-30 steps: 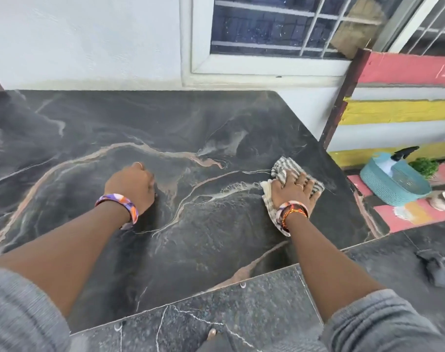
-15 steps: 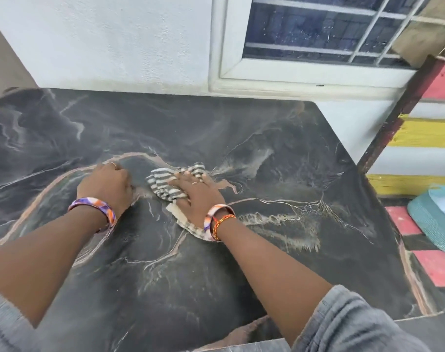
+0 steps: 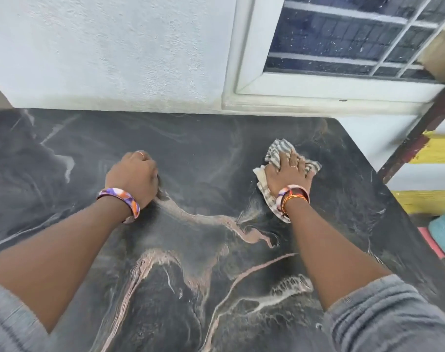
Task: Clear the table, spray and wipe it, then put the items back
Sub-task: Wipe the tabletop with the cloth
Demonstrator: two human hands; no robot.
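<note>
The right hand (image 3: 288, 175) lies flat with its fingers spread over a crumpled grey-and-cream striped cloth (image 3: 276, 152), pressing it onto the dark marble-patterned table top with pale pink veins (image 3: 203, 250); the cloth shows beyond the fingertips and under the wrist, toward the far right corner of the table. The left hand (image 3: 132, 176) rests on the table well apart from the right, to its left, its fingers curled under into a loose fist that holds nothing, and it seems to serve as a brace. Between and nearer than the 2 hands the surface shows faint cloudy streaks, which I judge to be spray not yet wiped off, so the wiping step looks about midway, and the items are not yet back on the table. From here the main risk is uneven cleaning: the bunched cloth covers little area, so a sweep could skip the strip along the white wall (image 3: 114, 59) beyond the left hand. The cloth could also slip out from under the flat palm near the table's right edge, since nothing pinches it. Leaning on the left fist over a damp surface might let it slide.
</note>
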